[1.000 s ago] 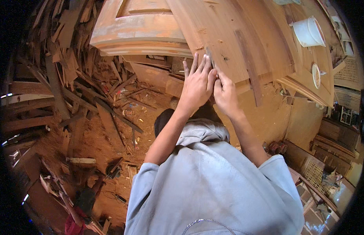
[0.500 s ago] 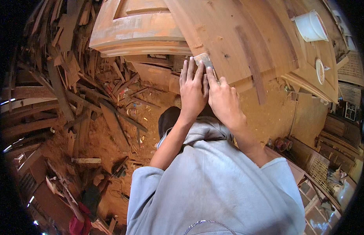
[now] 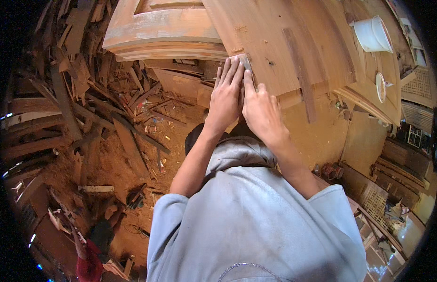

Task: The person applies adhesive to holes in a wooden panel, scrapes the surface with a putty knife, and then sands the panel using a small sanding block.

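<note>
My right hand (image 3: 264, 112) is closed around a putty knife, its index finger stretched forward toward the flat metal blade (image 3: 247, 62). My left hand (image 3: 224, 98) lies beside it with the fingers straight, their tips pressing on the blade. The handle is mostly hidden under my hands. Beneath the blade is the near left corner of a wide brown wooden panel (image 3: 270, 40), where small orange-brown crumbs lie just ahead of the blade. To the left, a framed wooden piece (image 3: 167, 30) with pale and orange smears meets the panel.
A narrow dark strip (image 3: 297, 70) lies across the panel and juts over its near edge. Farther right stand a white bucket (image 3: 372, 35) and a small round container (image 3: 380, 87). Scrap wood (image 3: 77, 113) is heaped at left. A person in red (image 3: 89, 258) is at lower left.
Both hands have slid slightly forward with the putty knife, toward the crumbs by the panel's corner. My left fingertips now cover more of the blade. The whole view has shifted slightly.
</note>
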